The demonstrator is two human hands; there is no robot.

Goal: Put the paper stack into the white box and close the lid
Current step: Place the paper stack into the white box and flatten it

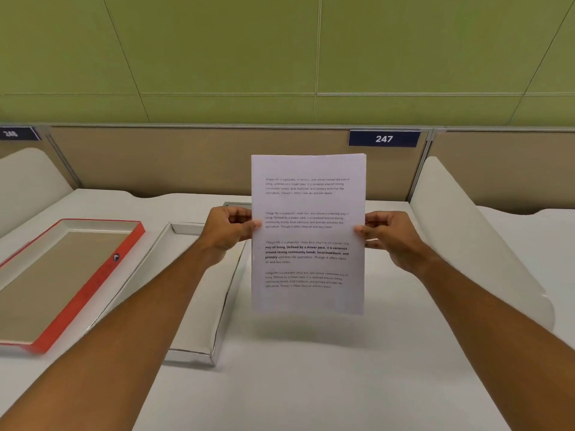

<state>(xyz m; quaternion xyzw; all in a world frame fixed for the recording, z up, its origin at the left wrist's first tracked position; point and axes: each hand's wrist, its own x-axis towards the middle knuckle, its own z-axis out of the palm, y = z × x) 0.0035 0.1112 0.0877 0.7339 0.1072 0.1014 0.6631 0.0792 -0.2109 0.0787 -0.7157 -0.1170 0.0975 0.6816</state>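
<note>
Because the paper stack [308, 234] is held upright by its two long edges, its printed face turned toward the camera and its lower edge hanging clear of the white surface [311, 384], it looks squared and ready to be carried — a grip that likely keeps the sheets from fanning or bending. The left hand [228, 230] pinches the left edge about halfway up, thumb on the front face and fingers curled behind; the right hand [384, 236] mirrors it on the right edge. Both hands are closed on the paper rather than spread, and neither touches anything else.

The stack is not in any box yet; it hangs above the surface, just right of the white box [193, 306]. That box lies open to the left of the paper, partly hidden under the left forearm, its shallow walls up so the sheets can be laid flat inside. Further left sits a red-edged tray [93, 284], probably the lid — it lies hollow side up, near the box but apart from it. I judge that the stack needs to tip from upright to flat and travel left before it can go down into the box.

Behind the surface stands a beige partition with a blue sign [384, 138] reading 247.
</note>
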